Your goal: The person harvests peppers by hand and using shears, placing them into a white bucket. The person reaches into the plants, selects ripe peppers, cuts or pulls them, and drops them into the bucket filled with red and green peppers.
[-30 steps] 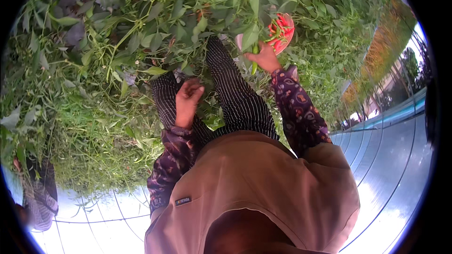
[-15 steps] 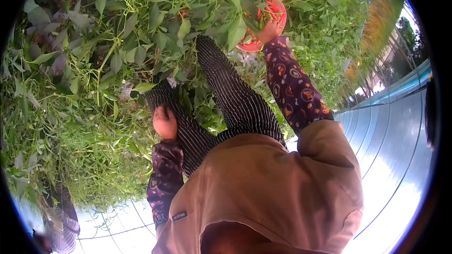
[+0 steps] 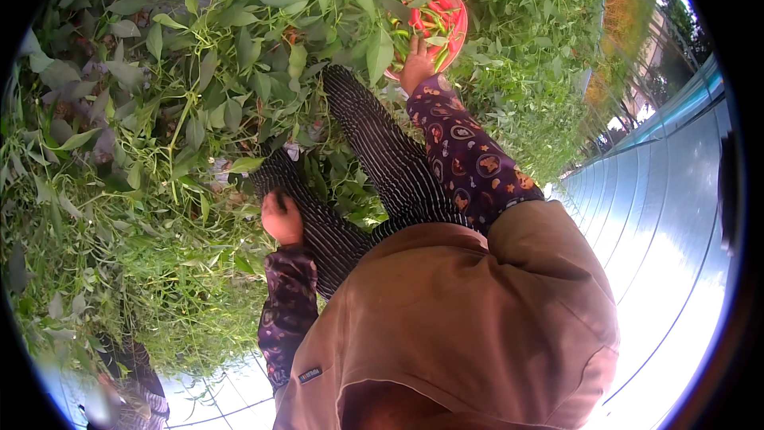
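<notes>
My right hand (image 3: 418, 66) reaches to the near left side of a round red bowl (image 3: 459, 45), fingers stretched and apart over the chili peppers in it. Red chili peppers (image 3: 437, 6) and several green ones lie in a heap there, with a small leaf among them. Leaves hide the bowl's left side. My left hand (image 3: 282, 219) rests against my left leg in striped trousers (image 3: 306, 227). Its fingers look curled in, and what they hold, if anything, is hidden.
Dense leafy pepper plants (image 3: 199, 103) surround my legs in front and to the left. One large leaf (image 3: 380, 52) hangs close beside the bowl. A pale blue-white ribbed surface (image 3: 637, 215) curves along the right. Another person's striped clothing (image 3: 147, 390) shows at the lower left.
My right hand has drawn back and left from among the peppers to the bowl's near side, uncovering more of them. The left hand stays at the leg, almost unmoved. The view has shifted slightly.
</notes>
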{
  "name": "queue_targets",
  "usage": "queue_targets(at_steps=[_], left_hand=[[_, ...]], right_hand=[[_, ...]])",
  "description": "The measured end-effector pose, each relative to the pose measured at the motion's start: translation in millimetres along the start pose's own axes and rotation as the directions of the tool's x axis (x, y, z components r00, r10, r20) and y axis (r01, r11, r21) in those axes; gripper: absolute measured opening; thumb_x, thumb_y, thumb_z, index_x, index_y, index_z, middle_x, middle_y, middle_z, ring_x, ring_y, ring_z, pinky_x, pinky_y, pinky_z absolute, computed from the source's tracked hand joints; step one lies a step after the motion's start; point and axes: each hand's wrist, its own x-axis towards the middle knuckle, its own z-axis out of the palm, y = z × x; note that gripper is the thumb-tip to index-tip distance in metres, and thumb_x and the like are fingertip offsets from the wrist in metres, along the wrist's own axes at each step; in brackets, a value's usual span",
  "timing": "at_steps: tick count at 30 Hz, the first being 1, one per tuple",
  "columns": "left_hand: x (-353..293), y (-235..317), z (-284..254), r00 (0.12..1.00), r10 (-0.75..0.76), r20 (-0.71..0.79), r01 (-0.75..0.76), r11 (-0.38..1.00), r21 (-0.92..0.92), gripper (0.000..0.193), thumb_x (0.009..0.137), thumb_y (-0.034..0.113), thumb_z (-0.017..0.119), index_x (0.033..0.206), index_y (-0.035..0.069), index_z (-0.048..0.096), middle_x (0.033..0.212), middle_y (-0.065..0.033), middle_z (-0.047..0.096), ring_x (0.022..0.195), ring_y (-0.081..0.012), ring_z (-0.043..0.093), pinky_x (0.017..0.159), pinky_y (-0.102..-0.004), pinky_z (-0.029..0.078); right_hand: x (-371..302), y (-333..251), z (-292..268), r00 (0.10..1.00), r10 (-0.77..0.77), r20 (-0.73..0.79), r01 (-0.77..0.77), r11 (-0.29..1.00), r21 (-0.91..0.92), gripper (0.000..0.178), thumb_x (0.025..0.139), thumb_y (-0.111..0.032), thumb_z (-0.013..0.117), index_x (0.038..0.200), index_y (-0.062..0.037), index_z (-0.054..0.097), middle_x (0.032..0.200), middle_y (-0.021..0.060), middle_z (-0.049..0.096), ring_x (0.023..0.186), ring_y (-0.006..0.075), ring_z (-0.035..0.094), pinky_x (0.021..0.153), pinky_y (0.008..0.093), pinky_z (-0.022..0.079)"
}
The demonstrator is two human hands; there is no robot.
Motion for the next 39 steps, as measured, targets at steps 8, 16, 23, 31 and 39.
queue_targets(at_steps=[8, 16, 23, 31, 39], left_hand=[[4, 1, -2, 0.999, -0.034, 0.037, 0.034, 0.999, -0.015, 0.015, 0.082, 0.008, 0.064, 0.096, 0.005, 0.066, 0.092, -0.0154, 0.068, 0.084, -0.0375, 0.065, 0.076, -0.0444, 0.052], [9, 5, -4, 0.993, -0.089, 0.078, 0.090, 0.996, -0.011, 0.016, 0.081, 0.009, 0.063, 0.097, 0.007, 0.067, 0.093, -0.0149, 0.069, 0.085, -0.0376, 0.065, 0.076, -0.0453, 0.052], [13, 3, -4, 0.990, -0.102, 0.098, 0.098, 0.994, 0.040, 0.019, 0.081, 0.013, 0.066, 0.098, 0.005, 0.067, 0.093, -0.0168, 0.068, 0.084, -0.0396, 0.065, 0.075, -0.0476, 0.052], [14, 4, -6, 0.996, -0.048, 0.072, 0.043, 0.997, 0.063, 0.017, 0.080, 0.012, 0.065, 0.095, 0.004, 0.066, 0.091, -0.0171, 0.067, 0.081, -0.0402, 0.064, 0.073, -0.0479, 0.051], [16, 11, -1, 0.989, -0.110, 0.098, 0.110, 0.994, 0.006, 0.013, 0.080, 0.010, 0.063, 0.092, 0.004, 0.067, 0.089, -0.0169, 0.068, 0.080, -0.0381, 0.065, 0.071, -0.0475, 0.051]], right_hand=[[-15, 20, -66, 0.993, 0.098, -0.063, -0.074, 0.948, 0.311, 0.069, 0.082, -0.014, 0.065, 0.144, 0.0001, 0.039, 0.138, 0.0291, 0.049, 0.122, 0.0424, 0.054, 0.098, 0.0427, 0.049], [51, -24, -125, 0.932, 0.119, 0.343, -0.042, -0.903, 0.428, 0.014, 0.092, -0.023, 0.063, 0.083, -0.0160, 0.055, 0.073, -0.0010, 0.046, 0.066, 0.0164, 0.042, 0.062, 0.0308, 0.036], [3, -79, -170, 0.817, 0.484, -0.313, 0.417, -0.122, 0.901, 0.026, 0.098, -0.024, 0.062, 0.097, -0.0001, 0.072, 0.079, -0.0033, 0.066, 0.069, 0.0058, 0.054, 0.064, 0.0242, 0.044], [87, -246, -230, 0.608, -0.256, -0.752, 0.673, 0.668, 0.317, 0.035, 0.083, -0.025, 0.064, 0.109, -0.0010, 0.062, 0.113, 0.0193, 0.061, 0.112, 0.0368, 0.056, 0.092, 0.0466, 0.047], [10, -360, -262, 0.670, -0.449, -0.592, 0.737, 0.501, 0.454, 0.074, 0.083, -0.022, 0.069, 0.143, 0.0073, 0.037, 0.144, 0.0386, 0.036, 0.140, 0.0530, 0.028, 0.118, 0.0478, 0.026]])
